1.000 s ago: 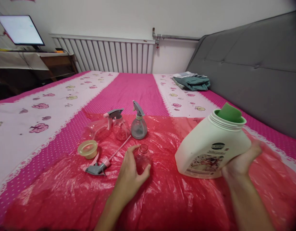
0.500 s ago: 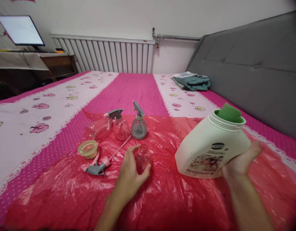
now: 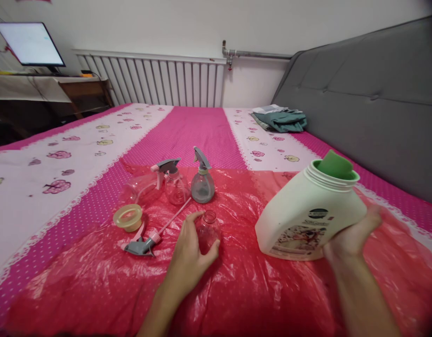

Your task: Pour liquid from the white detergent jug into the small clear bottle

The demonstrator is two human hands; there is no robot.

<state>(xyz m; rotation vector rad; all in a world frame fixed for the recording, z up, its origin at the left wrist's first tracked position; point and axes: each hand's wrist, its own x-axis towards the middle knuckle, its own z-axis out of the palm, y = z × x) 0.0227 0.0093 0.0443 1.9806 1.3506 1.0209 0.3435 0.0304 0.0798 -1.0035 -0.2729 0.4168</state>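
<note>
My left hand (image 3: 197, 250) is wrapped round a small clear spray bottle (image 3: 209, 229) with its neck uncovered, upright on the red plastic sheet. To the right, my right hand (image 3: 354, 231) grips a big cream detergent jug (image 3: 307, 215) from its lower right side. The jug tilts to the right, and a green spout (image 3: 335, 164) shows in its mouth. Left of my left hand lies a grey-and-pink spray trigger head (image 3: 144, 244) with its tube pointing up and right. Beside it sits a pale yellow cap (image 3: 128, 217).
Behind my left hand stand a spray bottle with a grey trigger (image 3: 202, 185) and a pink-and-grey one (image 3: 176, 187); another clear bottle (image 3: 142, 187) is at their left. The red plastic sheet (image 3: 244, 295) covers the near bed. Folded clothes (image 3: 281, 119) lie by the grey headboard (image 3: 370, 93).
</note>
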